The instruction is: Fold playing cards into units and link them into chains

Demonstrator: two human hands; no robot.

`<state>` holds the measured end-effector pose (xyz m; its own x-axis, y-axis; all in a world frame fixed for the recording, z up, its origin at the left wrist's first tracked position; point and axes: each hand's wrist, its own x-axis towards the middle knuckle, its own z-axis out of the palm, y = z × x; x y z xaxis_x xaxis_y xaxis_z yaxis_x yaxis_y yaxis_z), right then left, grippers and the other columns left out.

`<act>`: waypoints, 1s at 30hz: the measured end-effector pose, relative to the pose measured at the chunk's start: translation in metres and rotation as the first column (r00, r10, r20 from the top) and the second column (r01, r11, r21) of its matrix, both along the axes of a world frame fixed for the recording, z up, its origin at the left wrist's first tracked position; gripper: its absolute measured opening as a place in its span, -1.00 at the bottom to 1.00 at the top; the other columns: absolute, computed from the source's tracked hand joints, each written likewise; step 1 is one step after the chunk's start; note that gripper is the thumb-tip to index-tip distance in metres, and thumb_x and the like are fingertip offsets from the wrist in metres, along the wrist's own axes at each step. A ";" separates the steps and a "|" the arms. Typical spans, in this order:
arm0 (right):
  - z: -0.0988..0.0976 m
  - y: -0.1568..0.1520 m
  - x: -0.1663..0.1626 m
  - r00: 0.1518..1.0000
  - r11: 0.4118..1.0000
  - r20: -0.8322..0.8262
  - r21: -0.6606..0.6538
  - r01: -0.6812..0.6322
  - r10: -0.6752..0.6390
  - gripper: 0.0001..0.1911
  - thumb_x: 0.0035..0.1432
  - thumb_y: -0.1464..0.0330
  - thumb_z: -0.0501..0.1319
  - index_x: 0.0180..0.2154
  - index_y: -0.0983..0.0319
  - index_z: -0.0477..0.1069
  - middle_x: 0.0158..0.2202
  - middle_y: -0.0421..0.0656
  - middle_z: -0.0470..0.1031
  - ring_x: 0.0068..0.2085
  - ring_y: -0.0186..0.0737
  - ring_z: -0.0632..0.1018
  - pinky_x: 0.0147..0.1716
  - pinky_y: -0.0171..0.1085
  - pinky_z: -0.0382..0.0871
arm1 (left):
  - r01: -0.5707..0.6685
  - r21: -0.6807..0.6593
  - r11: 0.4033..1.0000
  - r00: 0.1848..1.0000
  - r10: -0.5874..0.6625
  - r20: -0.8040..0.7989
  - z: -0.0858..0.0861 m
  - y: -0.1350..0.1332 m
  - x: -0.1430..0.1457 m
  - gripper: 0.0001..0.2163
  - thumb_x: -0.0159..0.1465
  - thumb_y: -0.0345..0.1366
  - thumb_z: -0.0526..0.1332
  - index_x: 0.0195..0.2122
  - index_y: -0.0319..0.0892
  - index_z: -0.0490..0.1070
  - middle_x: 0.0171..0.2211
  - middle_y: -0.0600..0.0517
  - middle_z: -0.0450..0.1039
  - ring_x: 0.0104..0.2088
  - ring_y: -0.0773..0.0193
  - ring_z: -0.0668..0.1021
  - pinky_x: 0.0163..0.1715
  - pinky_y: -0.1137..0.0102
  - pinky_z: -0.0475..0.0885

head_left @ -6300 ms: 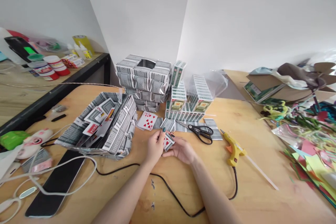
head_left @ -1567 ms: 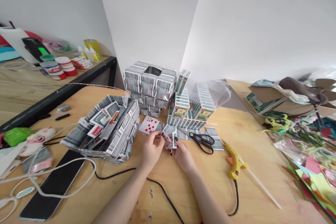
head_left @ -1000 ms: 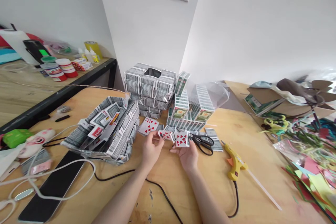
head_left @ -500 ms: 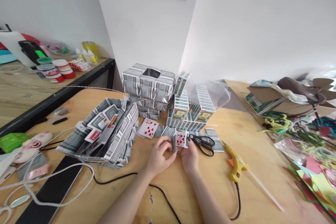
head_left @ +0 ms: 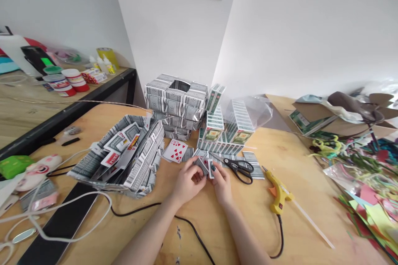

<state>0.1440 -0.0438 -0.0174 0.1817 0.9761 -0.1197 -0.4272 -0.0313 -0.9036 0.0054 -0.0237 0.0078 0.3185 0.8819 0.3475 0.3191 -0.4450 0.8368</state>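
Observation:
Near the middle of the table my left hand [head_left: 190, 177] is closed on a grey-patterned playing card [head_left: 202, 166]. My right hand [head_left: 222, 180] pinches a white-edged playing card [head_left: 211, 169] between thumb and fingers, right beside the other one. How many cards each hand has I cannot tell. Black-handled scissors [head_left: 241, 168] lie just right of my right hand. Behind my hands are a loose pile of cards with a red heart card [head_left: 175, 151] on top and a row of grey-backed cards [head_left: 254, 165], partly hidden by the scissors.
A card-built tray [head_left: 146, 165] full of cards stands left; a card-built box [head_left: 175, 101] and stacked card packs [head_left: 222, 145] stand behind. A yellow glue gun [head_left: 280, 192] lies right, its black cord trailing forward. Cables [head_left: 71, 240] cross the left side. Colourful scraps [head_left: 373, 207] lie far right.
The heart card face that showed between my hands has turned mostly out of sight. A narrow white-edged card now shows in my right hand, with a grey back in my left.

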 end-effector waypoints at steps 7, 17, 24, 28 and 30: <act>0.003 0.004 -0.004 0.995 0.993 0.005 -0.061 0.099 -0.099 -0.64 -0.07 0.23 0.28 -0.17 0.21 0.44 -0.21 -0.10 0.52 -0.28 -0.12 0.52 -0.37 -0.21 0.41 | -0.021 0.159 0.987 0.993 0.039 -0.113 0.003 -0.002 -0.001 -0.88 -0.01 -0.51 0.14 -0.52 -0.15 0.26 0.01 -0.09 0.29 -0.06 0.15 0.44 -0.20 0.33 0.42; 0.008 0.002 -0.006 0.996 0.995 0.050 -0.072 0.075 -0.071 -0.67 -0.06 0.22 0.27 -0.21 0.23 0.46 -0.29 -0.13 0.53 -0.31 -0.17 0.51 -0.33 -0.23 0.41 | -0.007 0.178 0.984 0.969 0.051 -0.240 0.004 -0.004 0.000 -0.86 -0.06 -0.52 0.11 -0.57 -0.13 0.19 0.06 -0.07 0.28 -0.31 0.24 0.52 -0.36 0.36 0.41; 0.022 0.000 -0.012 0.966 0.999 0.256 0.016 0.039 -0.042 -0.75 -0.04 0.26 0.25 -0.27 0.20 0.49 -0.28 -0.15 0.54 -0.21 -0.10 0.50 -0.20 -0.18 0.36 | -0.013 0.193 0.981 0.969 0.060 -0.241 0.001 -0.003 0.000 -0.86 -0.04 -0.52 0.10 -0.59 -0.14 0.18 0.06 -0.08 0.28 -0.40 0.28 0.52 -0.40 0.37 0.41; 0.027 0.000 -0.014 0.958 0.999 0.283 0.027 0.040 -0.046 -0.77 -0.02 0.27 0.24 -0.27 0.19 0.49 -0.27 -0.15 0.55 -0.19 -0.09 0.50 -0.18 -0.16 0.36 | -0.011 0.186 0.983 0.971 0.055 -0.235 0.001 -0.003 0.000 -0.86 -0.02 -0.52 0.10 -0.58 -0.14 0.18 0.08 -0.06 0.26 -0.36 0.29 0.52 -0.38 0.38 0.41; 0.027 0.000 -0.015 0.957 0.999 0.289 0.026 0.031 -0.037 -0.76 -0.02 0.27 0.24 -0.26 0.20 0.48 -0.26 -0.15 0.55 -0.19 -0.09 0.50 -0.17 -0.15 0.35 | -0.013 0.188 0.982 0.971 0.057 -0.231 0.001 -0.003 0.000 -0.86 -0.02 -0.52 0.10 -0.57 -0.14 0.18 0.08 -0.06 0.26 -0.36 0.29 0.52 -0.38 0.38 0.40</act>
<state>0.1293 -0.0442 0.0098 0.2386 0.9704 -0.0370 -0.1475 -0.0014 -0.9891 0.0057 -0.0265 0.0092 0.3803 0.8221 0.4237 0.5145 -0.5688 0.6417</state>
